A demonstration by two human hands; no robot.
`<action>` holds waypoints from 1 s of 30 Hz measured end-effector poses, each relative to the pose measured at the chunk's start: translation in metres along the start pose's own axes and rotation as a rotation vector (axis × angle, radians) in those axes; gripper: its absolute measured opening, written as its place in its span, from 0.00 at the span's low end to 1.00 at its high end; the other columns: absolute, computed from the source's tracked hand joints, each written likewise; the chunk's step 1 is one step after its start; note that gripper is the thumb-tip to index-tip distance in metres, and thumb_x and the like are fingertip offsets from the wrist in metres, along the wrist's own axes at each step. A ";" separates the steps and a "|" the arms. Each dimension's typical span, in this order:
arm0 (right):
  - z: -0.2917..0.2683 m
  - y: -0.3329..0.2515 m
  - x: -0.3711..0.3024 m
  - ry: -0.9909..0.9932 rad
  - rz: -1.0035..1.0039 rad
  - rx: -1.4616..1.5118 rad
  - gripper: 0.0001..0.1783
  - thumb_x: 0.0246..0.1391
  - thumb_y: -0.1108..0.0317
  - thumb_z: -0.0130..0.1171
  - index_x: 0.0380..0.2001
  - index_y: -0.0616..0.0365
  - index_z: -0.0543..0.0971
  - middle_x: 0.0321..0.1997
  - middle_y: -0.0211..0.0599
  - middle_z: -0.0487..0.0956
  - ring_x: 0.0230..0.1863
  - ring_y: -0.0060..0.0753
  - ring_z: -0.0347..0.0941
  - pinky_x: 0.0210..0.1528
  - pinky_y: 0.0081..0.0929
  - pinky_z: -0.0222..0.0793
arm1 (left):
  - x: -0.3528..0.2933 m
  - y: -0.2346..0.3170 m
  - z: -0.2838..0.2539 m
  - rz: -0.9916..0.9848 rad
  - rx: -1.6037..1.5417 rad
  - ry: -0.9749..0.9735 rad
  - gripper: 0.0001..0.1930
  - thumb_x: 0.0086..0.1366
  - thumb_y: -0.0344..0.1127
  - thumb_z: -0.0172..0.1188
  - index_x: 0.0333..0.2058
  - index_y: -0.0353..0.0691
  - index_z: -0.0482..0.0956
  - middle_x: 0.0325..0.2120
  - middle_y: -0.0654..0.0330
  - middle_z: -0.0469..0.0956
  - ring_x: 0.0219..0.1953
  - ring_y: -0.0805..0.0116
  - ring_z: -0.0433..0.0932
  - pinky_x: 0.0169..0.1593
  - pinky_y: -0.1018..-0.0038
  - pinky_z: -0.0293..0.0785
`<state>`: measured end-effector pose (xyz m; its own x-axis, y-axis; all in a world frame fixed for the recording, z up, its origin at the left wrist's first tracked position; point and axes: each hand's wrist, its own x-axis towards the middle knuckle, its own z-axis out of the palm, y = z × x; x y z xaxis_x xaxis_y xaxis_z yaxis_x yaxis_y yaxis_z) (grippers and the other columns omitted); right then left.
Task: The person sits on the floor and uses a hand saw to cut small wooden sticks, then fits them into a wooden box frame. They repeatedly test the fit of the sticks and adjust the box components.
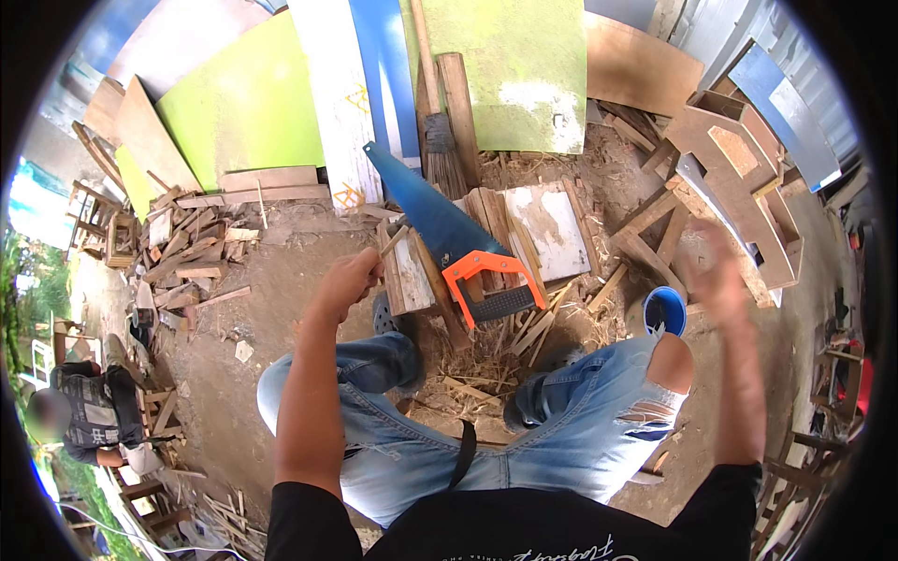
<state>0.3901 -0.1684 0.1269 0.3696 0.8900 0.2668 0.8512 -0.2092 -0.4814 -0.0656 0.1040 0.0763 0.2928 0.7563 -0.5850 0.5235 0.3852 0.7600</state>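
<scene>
Black T-shirt [524, 528] and ripped blue jeans [398, 467] nearest, across bottom of frame; wearer seated, knees apart. Left hand [351, 283], left of centre: fingers curled, apparently pinching a thin wooden stick [396, 240] that juts up and to the right. Right hand [716, 276], right of frame: blurred, near a blue tub [664, 297]; cannot tell whether its fingers are spread or closed on anything.

Handsaw [435, 217], centre of frame: orange-and-black handle toward the wearer, blue blade pointing upper left, lying over a low tabletop [554, 224] of rough boards. Neither hand touches it. Teeth too fine to make out. Long wood slivers [533, 329] on the ground just below the tabletop.

Judgement on handling: stick is slim and would likely snap if bent; hold it near the middle, light pressure. Left hand sits close to the blade, so keep knuckles off both edges. Saw looks loosely laid; a knock on the boards could slide it kneeward.
</scene>
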 end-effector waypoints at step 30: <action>0.100 -0.179 -0.066 0.266 0.145 0.589 0.21 0.59 0.75 0.59 0.55 0.67 0.74 0.50 0.40 0.80 0.48 0.26 0.77 0.51 0.24 0.72 | 0.018 0.049 0.086 0.130 0.272 -0.267 0.17 0.58 0.47 0.51 0.19 0.41 0.72 0.13 0.66 0.64 0.17 0.74 0.57 0.23 0.72 0.51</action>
<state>0.1764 -0.1494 0.1115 0.6089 0.7232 0.3260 0.4676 0.0048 -0.8839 0.0345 0.0912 0.0787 0.5494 0.6120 -0.5689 0.6505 0.1140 0.7509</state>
